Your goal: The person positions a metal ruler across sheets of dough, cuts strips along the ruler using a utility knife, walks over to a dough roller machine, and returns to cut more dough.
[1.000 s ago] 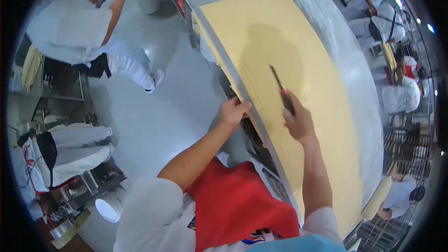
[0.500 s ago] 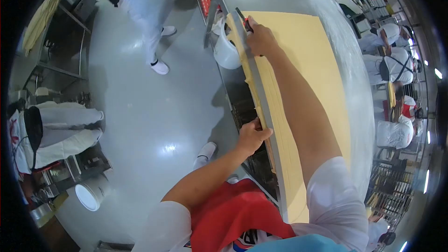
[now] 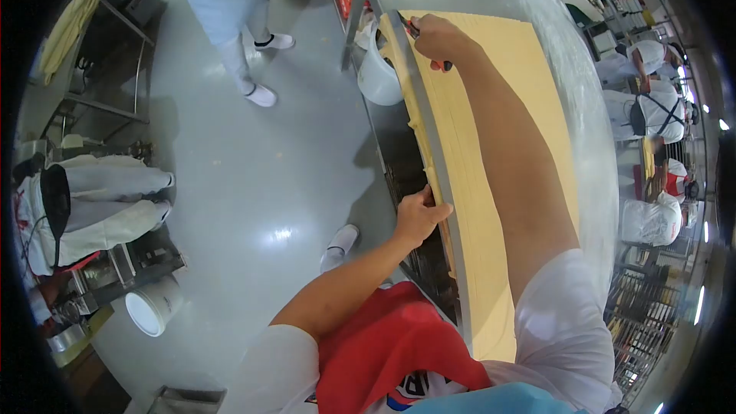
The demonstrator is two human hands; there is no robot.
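A wide, flat yellow sheet that looks like dough (image 3: 521,107) lies on the worktop. Along its left edge runs a long grey metal straightedge (image 3: 435,126), with a thin, ragged yellow strip (image 3: 416,124) showing on its outer side. My left hand (image 3: 420,218) grips the straightedge near its middle, thumb on top and fingers at the outer side. At the far end my right hand (image 3: 445,40) is closed around a cutter knife (image 3: 442,66) with a black and orange handle. Its front end is by the straightedge; my hand mostly hides the knife.
A white bucket (image 3: 379,77) hangs or stands beside the table's far left side. Shiny metal worktop (image 3: 590,169) extends to the right. A co-worker (image 3: 222,8) stands beyond the aisle, another person (image 3: 92,207) is at left near a white tub (image 3: 152,308). Several people work far right.
My right hand has shifted slightly right and turned, so the orange handle now shows beneath it. My left hand keeps its hold. The co-worker across the aisle has moved slightly.
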